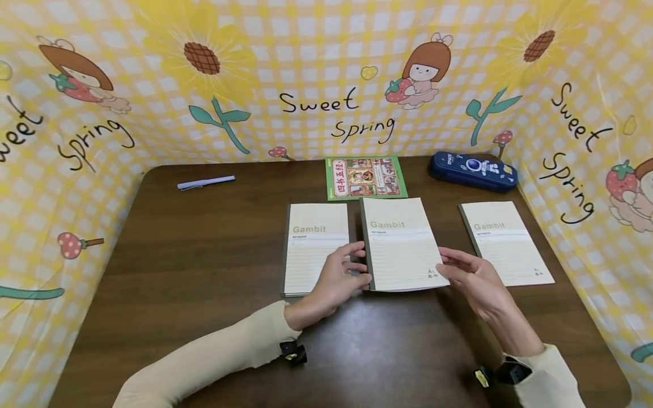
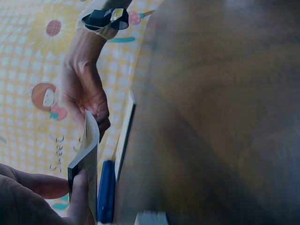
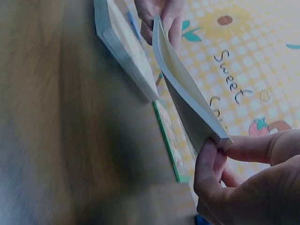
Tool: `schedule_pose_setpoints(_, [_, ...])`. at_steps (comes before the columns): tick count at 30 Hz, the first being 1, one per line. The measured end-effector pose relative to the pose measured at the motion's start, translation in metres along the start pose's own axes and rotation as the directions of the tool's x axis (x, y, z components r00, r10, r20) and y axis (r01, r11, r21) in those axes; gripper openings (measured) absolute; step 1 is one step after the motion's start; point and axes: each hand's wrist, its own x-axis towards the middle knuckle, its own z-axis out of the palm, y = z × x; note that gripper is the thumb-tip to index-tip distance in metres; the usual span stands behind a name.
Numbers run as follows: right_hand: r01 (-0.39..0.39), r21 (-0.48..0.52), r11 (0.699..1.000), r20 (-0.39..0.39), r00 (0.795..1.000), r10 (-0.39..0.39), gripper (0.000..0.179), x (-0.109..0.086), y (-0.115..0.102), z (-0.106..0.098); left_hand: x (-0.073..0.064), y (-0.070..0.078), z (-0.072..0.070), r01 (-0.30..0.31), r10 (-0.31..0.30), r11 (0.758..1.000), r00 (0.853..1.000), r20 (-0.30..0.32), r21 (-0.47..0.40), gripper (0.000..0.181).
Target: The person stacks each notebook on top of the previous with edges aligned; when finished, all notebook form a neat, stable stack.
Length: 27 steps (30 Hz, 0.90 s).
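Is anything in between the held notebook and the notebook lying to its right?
Yes: the right hand, pinching the held notebook by its right edge, partly fills the gap to the right notebook. Otherwise only tabletop shows there.

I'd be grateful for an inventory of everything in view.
Held notebook: one, cream, raised centrally
Left notebook pile: count unclear, cream, centre left
Right notebook: one, cream, right side
Book: one, green-bordered, back centre
Pencil case: one, navy, back right
Pen: one, pale blue, back left
Table: one, brown, underneath
Cloth: count unclear, yellow-white, around
Wrist cameras: two, black, cuffs
Sleeves: two, cream, forearms
Left grip: one, held notebook's spine
Right grip: one, opposite edge
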Motion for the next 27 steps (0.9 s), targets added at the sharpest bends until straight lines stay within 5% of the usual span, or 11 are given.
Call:
schedule_pose_setpoints(15, [0.047,0.052,0.998,0.11,0.993,-0.053,0.057,0.033,-0.009,0.062,-0.016,0.01,-0.066,0.009,-0.006,1.0,0.995,-0.097,0.03,0.071])
schedule_pose_setpoints(21, [0.107,0.055,0.993,0.177,0.977,-0.116,0.055,0.043,-0.009,0.087,-0.024,0.006,-0.092,0.014,-0.002,0.996,0.989,-0.147,0.083,0.07])
schedule_pose_setpoints(27, [0.086,0.04,0.995,0.192,0.977,-0.092,0.055,0.049,-0.007,0.107,-0.031,0.002,-0.11,0.031,-0.003,0.986,0.986,-0.168,0.161,0.068])
